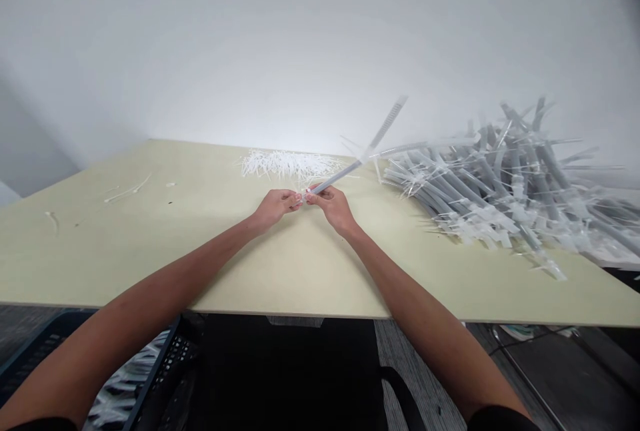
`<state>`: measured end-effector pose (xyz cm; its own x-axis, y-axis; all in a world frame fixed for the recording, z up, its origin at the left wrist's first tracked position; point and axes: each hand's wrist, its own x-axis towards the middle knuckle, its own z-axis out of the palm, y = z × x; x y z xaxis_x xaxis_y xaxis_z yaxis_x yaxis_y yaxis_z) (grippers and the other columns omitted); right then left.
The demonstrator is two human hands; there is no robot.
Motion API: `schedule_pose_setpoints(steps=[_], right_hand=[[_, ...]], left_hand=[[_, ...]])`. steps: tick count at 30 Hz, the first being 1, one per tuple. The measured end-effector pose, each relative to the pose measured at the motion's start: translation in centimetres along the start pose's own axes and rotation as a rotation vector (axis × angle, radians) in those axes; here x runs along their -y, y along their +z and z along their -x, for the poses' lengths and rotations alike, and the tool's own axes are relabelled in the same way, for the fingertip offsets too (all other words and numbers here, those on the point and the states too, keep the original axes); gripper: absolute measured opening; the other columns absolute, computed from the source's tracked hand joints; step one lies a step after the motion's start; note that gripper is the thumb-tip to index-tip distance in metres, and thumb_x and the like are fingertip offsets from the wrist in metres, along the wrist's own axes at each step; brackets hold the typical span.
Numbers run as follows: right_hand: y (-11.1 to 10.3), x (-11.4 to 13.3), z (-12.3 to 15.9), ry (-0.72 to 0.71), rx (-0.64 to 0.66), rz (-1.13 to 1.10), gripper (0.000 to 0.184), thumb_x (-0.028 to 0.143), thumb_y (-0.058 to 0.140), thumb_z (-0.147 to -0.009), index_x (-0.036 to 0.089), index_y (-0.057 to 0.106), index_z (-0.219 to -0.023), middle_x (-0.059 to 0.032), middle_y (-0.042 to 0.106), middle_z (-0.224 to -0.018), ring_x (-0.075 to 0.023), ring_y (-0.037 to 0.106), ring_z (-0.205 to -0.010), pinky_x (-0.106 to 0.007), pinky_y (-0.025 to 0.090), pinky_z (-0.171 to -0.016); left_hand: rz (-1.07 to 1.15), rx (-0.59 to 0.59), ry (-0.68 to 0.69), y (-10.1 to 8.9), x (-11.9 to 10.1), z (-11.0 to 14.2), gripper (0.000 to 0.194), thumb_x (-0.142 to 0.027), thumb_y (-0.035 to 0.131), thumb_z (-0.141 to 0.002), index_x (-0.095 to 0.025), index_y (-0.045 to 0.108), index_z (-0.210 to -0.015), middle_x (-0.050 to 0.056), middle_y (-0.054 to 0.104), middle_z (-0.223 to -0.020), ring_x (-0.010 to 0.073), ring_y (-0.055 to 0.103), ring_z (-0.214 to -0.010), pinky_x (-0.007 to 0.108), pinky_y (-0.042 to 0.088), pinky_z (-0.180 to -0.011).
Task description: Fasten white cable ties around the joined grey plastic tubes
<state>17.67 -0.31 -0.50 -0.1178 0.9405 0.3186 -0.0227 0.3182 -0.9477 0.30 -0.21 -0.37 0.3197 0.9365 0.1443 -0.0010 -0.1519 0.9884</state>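
**Item 1, grip:** The left hand [277,210] and right hand [330,210] are closing together above the table, their fingertips [301,197] pinching the near end of a grey plastic tube [335,178]. Both hands are clenched, but the pinch is too small to show which hand is bearing the load.

**Item 2, held piece:** The tube is slanting up and away to the right, with long clear cable ties [387,123] crossing near its far end and sticking out unsupported.

**Item 3, surroundings:** A pale laminate tabletop [150,264] is carrying a drift of white cable-tie offcuts [290,164] just beyond the fingertips, and stray white pieces [127,188] are lying towards the left. A tangled heap of grey tubes [500,191], bound with more ties, is spreading across the right side. A black plastic crate [30,344] is sitting below the left edge.

**Risk note:** The small pinch on smooth plastic could slip under the leverage of the long free end. Any swing to the right could snag the clear cable ties in the heap, possibly dragging loose pieces over the table edge.
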Motion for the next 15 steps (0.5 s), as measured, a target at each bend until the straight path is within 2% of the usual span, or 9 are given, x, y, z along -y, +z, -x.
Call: schedule_pose_setpoints(steps=[6, 10, 12, 15], right_hand=[[0.08, -0.09, -0.10, 0.053, 0.004, -0.029, 0.033, 0.039, 0.071, -0.067, 0.016, 0.062, -0.089, -0.0019, 0.065, -0.080, -0.0155, 0.062, -0.072, -0.034, 0.050, -0.077], [-0.04, -0.17, -0.15, 0.093, 0.022, -0.037, 0.027, 0.034, 0.069, -0.073, 0.015, 0.061, -0.090, -0.0014, 0.064, -0.081, -0.0139, 0.061, -0.073, -0.033, 0.050, -0.079], [-0.11, -0.43, -0.16, 0.117, 0.045, -0.021, 0.024, 0.032, 0.063, -0.080, 0.014, 0.060, -0.096, -0.0028, 0.064, -0.088, -0.0139, 0.061, -0.077, -0.034, 0.051, -0.077], [-0.16, -0.97, -0.24, 0.157, 0.075, 0.013, 0.028, 0.031, 0.054, -0.088, 0.013, 0.057, -0.109, -0.0069, 0.061, -0.105, -0.0165, 0.061, -0.089, -0.037, 0.052, -0.077]], left_hand=[[-0.022, -0.005, 0.021, 0.46, -0.12, 0.28, 0.038, -0.051, 0.064, -0.071, -0.014, 0.066, -0.080, 0.006, 0.065, -0.085, 0.0171, 0.060, -0.080, 0.038, 0.050, -0.086], [-0.034, -0.094, 0.063, 0.41, -0.04, -0.01, 0.038, -0.051, 0.059, -0.075, -0.016, 0.062, -0.090, 0.007, 0.063, -0.103, 0.0170, 0.059, -0.090, 0.034, 0.051, -0.082], [-0.058, -0.139, 0.085, 0.21, 0.11, -0.25, 0.036, -0.049, 0.058, -0.076, -0.016, 0.060, -0.087, 0.008, 0.062, -0.107, 0.0162, 0.060, -0.090, 0.033, 0.051, -0.081], [-0.130, -0.200, 0.115, -0.03, 0.30, -0.43, 0.032, -0.047, 0.057, -0.077, -0.015, 0.057, -0.080, 0.008, 0.064, -0.100, 0.0164, 0.061, -0.086, 0.033, 0.050, -0.080]])
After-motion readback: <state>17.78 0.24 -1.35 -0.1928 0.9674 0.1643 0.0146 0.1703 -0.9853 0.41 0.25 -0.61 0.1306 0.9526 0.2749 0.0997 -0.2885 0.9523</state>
